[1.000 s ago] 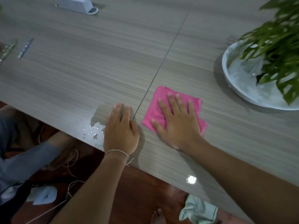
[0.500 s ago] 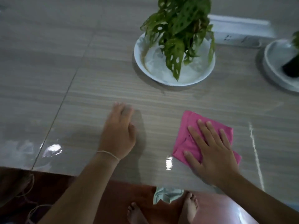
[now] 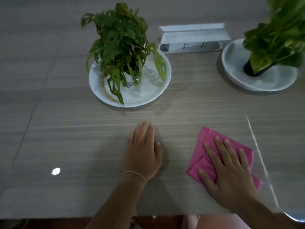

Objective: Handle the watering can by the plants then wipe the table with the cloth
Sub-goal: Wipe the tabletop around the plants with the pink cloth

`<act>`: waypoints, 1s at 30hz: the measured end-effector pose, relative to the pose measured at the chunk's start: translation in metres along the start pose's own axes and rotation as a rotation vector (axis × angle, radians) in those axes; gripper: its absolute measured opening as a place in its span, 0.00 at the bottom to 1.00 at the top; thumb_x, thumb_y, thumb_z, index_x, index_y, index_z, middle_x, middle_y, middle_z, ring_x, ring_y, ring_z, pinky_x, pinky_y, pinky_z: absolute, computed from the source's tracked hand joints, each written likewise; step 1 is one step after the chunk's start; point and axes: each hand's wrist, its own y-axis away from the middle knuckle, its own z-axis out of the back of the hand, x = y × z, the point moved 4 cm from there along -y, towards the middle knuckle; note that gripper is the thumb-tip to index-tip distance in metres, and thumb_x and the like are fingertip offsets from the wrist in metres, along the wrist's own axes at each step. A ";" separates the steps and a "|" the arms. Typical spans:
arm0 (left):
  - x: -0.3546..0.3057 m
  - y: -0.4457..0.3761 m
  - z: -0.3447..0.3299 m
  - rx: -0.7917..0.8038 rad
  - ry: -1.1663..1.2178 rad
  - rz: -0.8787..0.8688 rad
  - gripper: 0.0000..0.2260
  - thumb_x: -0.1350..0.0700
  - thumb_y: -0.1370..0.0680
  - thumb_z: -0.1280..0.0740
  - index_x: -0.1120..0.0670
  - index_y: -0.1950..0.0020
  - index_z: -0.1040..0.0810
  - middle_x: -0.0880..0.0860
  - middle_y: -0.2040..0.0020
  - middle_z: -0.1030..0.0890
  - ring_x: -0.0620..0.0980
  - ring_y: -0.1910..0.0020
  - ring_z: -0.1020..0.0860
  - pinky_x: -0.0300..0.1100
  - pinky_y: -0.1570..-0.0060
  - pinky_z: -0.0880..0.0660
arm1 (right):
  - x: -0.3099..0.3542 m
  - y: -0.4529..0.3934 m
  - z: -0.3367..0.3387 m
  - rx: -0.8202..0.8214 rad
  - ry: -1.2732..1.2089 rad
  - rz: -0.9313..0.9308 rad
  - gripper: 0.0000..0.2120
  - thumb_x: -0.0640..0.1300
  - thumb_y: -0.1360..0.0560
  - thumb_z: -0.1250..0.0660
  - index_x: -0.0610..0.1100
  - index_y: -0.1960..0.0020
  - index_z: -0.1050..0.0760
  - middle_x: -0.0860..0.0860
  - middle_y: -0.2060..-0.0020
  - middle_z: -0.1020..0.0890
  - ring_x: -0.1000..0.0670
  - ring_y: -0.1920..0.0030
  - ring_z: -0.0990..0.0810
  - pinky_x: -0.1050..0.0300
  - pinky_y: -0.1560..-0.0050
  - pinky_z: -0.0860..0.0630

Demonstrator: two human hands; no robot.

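A folded pink cloth (image 3: 206,146) lies on the wood-grain table (image 3: 74,129) near its front edge, right of centre. My right hand (image 3: 231,172) presses flat on the cloth with fingers spread. Left of it, my left hand (image 3: 143,151) rests palm down on the bare table, holding nothing. A leafy plant (image 3: 118,43) stands in a white dish (image 3: 148,95) behind my left hand. A second plant (image 3: 274,37) in a dark pot sits in another white dish (image 3: 234,63) at the far right. No watering can is in view.
A white socket box (image 3: 191,40) with its lid raised sits between the two dishes at the back. A wet streak (image 3: 257,146) runs along the table to the right of the cloth. The table's front edge (image 3: 66,217) is just below my wrists.
My right hand has slid the cloth to the right along the table, and my left hand has followed. The view has swung right, bringing both plants and the socket box into sight.
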 end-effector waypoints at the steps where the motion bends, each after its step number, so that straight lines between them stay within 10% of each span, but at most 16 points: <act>1: 0.000 0.000 0.000 -0.013 0.007 0.010 0.26 0.51 0.23 0.41 0.62 0.27 0.30 0.61 0.25 0.32 0.58 0.24 0.36 0.60 0.28 0.37 | 0.000 -0.001 -0.001 0.002 0.007 0.006 0.39 0.73 0.21 0.53 0.52 0.16 0.44 0.47 0.16 0.46 0.43 0.16 0.49 0.35 0.19 0.51; 17: -0.004 0.001 0.002 -0.047 -0.001 0.067 0.25 0.54 0.23 0.39 0.63 0.28 0.30 0.61 0.25 0.32 0.58 0.24 0.35 0.55 0.26 0.40 | 0.009 -0.252 0.040 0.005 -0.031 0.016 0.41 0.73 0.23 0.58 0.55 0.16 0.52 0.45 0.15 0.51 0.41 0.16 0.54 0.33 0.20 0.57; 30: -0.001 0.002 0.001 -0.017 -0.032 0.070 0.26 0.51 0.22 0.41 0.62 0.25 0.34 0.58 0.23 0.34 0.55 0.22 0.40 0.54 0.24 0.44 | 0.036 -0.151 0.024 0.018 0.002 0.137 0.39 0.70 0.20 0.58 0.50 0.15 0.49 0.42 0.16 0.47 0.39 0.17 0.51 0.31 0.20 0.54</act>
